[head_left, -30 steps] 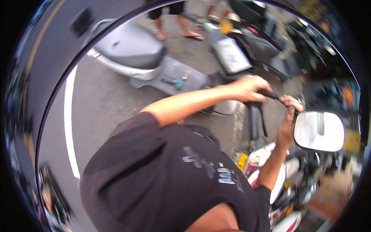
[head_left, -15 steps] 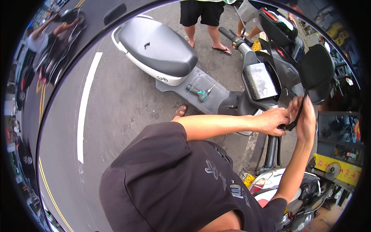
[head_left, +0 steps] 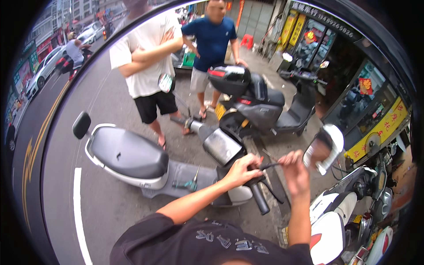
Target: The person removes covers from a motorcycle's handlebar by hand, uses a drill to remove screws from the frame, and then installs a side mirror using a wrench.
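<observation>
A grey and white scooter (head_left: 132,145) stands in front of me. My left hand (head_left: 244,170) is closed around the foot of a mirror stem, where it meets the handlebar. From there the thin black stem (head_left: 270,165) runs to the right, and my right hand (head_left: 295,172), blurred, pinches it. Beyond the right hand is the rear-view mirror (head_left: 325,148), its reflective face and pale rim showing. Below my left hand lie the black handlebar grip (head_left: 259,198) and the brake lever (head_left: 274,190). The scooter's dashboard (head_left: 223,148) is just ahead of that hand.
A teal power drill (head_left: 187,184) lies on the footboard, and a small black object (head_left: 118,155) on the seat. One person in white (head_left: 150,57) and another in blue (head_left: 215,44) stand beyond. A black scooter (head_left: 260,106) and a white one (head_left: 329,221) are parked nearby.
My view has swung upward, showing the people and the shopfront. The mirror has turned from its dark side to its reflective face. My right hand has lowered along the stem; the left stays at its foot.
</observation>
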`<state>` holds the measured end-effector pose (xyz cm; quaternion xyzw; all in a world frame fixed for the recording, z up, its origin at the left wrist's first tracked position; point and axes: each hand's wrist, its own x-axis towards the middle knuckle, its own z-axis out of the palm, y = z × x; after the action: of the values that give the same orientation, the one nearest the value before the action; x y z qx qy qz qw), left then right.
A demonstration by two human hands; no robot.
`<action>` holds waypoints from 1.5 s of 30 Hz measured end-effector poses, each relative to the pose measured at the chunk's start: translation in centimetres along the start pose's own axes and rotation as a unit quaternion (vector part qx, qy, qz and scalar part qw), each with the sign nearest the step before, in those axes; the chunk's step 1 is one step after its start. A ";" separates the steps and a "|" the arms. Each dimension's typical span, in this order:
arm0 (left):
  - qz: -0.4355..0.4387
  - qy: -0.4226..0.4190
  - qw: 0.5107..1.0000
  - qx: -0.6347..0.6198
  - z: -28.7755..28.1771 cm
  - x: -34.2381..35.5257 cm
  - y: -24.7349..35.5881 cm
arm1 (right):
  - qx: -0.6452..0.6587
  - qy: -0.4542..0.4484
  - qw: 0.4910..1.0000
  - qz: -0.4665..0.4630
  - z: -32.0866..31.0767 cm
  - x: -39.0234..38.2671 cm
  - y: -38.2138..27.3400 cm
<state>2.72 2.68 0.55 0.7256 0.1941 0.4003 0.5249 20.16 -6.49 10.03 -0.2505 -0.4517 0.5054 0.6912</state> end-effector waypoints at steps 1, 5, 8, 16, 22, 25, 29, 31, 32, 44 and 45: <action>0.024 -0.006 1.000 -0.012 0.3 0.6 -0.4 | -0.144 -0.053 0.987 -0.057 0.2 -1.6 0.3; -0.089 -0.029 0.995 0.042 -0.8 -0.3 -2.9 | -0.618 -0.152 0.751 -0.173 7.0 2.5 2.7; -0.045 -0.100 0.981 -0.159 0.2 1.0 0.5 | -0.487 -0.128 0.857 0.106 4.7 8.7 4.6; 0.014 -0.047 0.997 -0.060 0.2 1.6 -1.0 | -0.053 0.057 0.990 0.117 -2.6 4.2 0.0; -0.020 -0.126 0.986 -0.110 -0.8 1.5 -2.2 | -0.567 -0.125 0.792 -0.189 3.8 -1.4 1.5; -0.038 -0.083 0.983 -0.161 -1.3 -0.2 -2.6 | -0.709 -0.127 0.691 -0.062 7.8 3.7 4.3; 0.042 -0.142 0.982 -0.118 -0.3 2.0 -1.4 | -0.426 -0.022 0.892 0.151 1.3 9.8 4.5; -0.033 -0.085 0.991 -0.095 0.0 2.2 0.1 | -0.189 0.057 0.959 0.204 -1.9 9.3 2.8; -0.045 -0.059 0.993 -0.089 -0.3 2.4 0.6 | -0.105 0.045 0.977 0.179 -3.1 8.6 1.5; -0.090 -0.102 0.977 -0.163 -0.9 1.9 -0.8 | -0.595 -0.090 0.795 0.074 3.2 9.6 5.3; -0.053 -0.111 0.987 -0.103 -0.6 2.1 -0.7 | -0.513 -0.049 0.848 0.124 0.9 11.0 5.7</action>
<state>3.64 4.78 0.76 0.6965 0.1304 0.3067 0.6355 17.55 5.63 9.98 -0.5978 -0.6455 0.2948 0.3730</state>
